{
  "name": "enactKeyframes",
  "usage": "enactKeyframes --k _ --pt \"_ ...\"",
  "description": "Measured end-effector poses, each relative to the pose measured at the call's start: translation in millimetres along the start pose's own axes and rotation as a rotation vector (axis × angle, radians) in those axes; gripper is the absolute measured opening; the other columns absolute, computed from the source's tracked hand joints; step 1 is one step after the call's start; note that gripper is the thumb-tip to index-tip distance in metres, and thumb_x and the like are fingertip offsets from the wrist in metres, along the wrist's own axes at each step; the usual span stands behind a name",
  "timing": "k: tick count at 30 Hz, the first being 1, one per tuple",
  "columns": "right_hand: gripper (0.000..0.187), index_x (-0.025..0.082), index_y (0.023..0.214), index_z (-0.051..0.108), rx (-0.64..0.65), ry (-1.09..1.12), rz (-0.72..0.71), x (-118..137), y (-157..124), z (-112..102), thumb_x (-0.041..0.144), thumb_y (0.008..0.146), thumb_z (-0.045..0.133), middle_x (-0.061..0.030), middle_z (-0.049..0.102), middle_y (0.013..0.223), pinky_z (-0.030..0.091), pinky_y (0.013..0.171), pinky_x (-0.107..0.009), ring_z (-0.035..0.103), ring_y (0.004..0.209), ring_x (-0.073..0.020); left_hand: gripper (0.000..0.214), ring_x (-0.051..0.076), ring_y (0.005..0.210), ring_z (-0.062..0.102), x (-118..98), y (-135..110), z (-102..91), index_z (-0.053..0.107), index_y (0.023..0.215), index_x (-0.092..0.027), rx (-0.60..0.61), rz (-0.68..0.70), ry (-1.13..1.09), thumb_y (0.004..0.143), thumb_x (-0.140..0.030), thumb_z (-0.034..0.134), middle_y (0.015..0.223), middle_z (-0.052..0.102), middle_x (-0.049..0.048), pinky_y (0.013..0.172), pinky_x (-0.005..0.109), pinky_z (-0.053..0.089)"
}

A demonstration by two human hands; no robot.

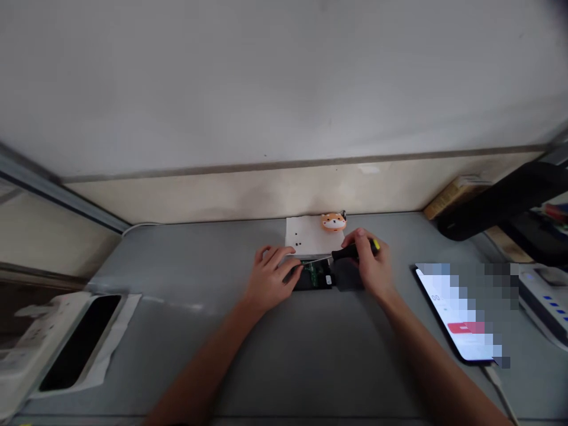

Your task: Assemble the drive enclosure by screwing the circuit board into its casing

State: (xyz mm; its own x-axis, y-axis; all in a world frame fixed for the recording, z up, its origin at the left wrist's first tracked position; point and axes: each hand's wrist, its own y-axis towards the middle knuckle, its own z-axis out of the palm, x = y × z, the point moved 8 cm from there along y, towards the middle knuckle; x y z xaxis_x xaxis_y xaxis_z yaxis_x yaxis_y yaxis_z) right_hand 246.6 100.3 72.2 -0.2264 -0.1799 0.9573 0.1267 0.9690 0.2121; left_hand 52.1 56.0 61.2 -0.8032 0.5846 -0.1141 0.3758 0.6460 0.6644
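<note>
A flat black case with a green circuit board (314, 276) inside it lies on the grey desk. My left hand (271, 278) grips its left end, thumb and fingers closed in on it. In my right hand (375, 266) is a screwdriver (344, 253) with a black handle and yellow end. Its thin shaft slants left across the board, toward my left fingertips; whether the tip touches anything is too small to tell. Behind the case, a white sheet of paper (306, 231) bears several tiny dark screws (297, 244) and an orange animal-faced trinket (333, 222).
On the right are a lit phone (457, 319) with a cable, a white power strip (548, 307), a black cylinder (501, 201) and a box (457, 192). At left, a dark phone (82, 340) rests on white paper. A wall (248, 198) bounds the desk's back.
</note>
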Motion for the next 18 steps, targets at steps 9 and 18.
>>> enactKeyframes --k 9,18 --pt "0.063 0.022 0.063 0.058 0.032 -0.047 -0.051 5.4 0.7 4.4 0.079 0.087 0.046 0.0005 0.051 0.057 0.037 0.05 -0.028 0.044 0.053 -0.0142 0.017 0.018 0.088 0.07 1.1 -1.1 3.1 0.072 0.086 -0.025 0.025 0.022 -0.003 0.096 -0.018 0.06 0.098 0.075 0.0027 0.095 0.039 0.046" --pt "0.06 0.021 0.064 0.059 0.001 -0.027 -0.027 1.1 1.3 -0.1 0.076 0.088 0.047 0.0002 0.053 0.06 0.038 0.051 -0.027 0.047 0.055 -0.0143 0.018 0.018 0.085 0.07 5.2 -1.7 3.6 0.072 0.086 -0.024 -0.007 -0.002 -0.024 0.098 -0.021 0.059 0.098 0.075 0.0035 0.093 0.039 0.047"
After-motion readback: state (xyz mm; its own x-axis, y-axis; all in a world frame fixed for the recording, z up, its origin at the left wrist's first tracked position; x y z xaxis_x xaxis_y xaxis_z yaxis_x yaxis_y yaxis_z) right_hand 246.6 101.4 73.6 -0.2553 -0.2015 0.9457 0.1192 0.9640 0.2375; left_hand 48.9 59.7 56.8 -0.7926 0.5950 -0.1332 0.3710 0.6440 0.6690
